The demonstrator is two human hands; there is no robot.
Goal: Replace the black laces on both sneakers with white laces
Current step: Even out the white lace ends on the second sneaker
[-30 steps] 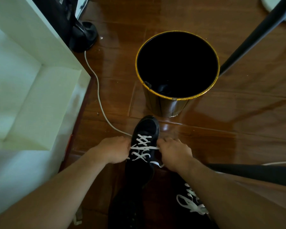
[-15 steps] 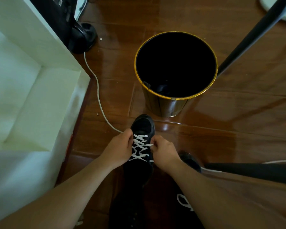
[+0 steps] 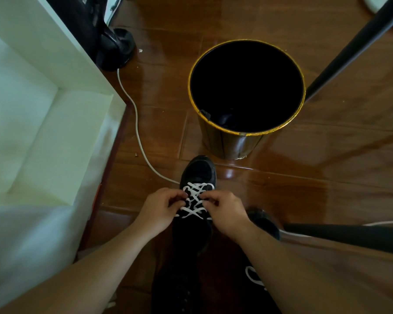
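Observation:
A black sneaker [image 3: 199, 172] stands on the wood floor, toe pointing away from me, worn on a foot. White laces [image 3: 196, 199] criss-cross its top. My left hand [image 3: 161, 207] pinches the lace at the shoe's left side and my right hand [image 3: 225, 209] pinches it at the right side, fingertips nearly meeting over the tongue. A second black sneaker [image 3: 262, 219] sits to the right, mostly hidden under my right forearm, with a bit of its white lace [image 3: 253, 278] showing lower down.
A round bin with a gold rim [image 3: 245, 132] stands just beyond the toe. A white cable [image 3: 137, 130] runs along the floor to the shoe's left. A white cabinet [image 3: 55, 123] fills the left. Dark poles [image 3: 354, 44] cross at right.
Both hands have come closer together over the laces, from the shoe's sides toward its middle. The second sneaker's toe has come into view at right.

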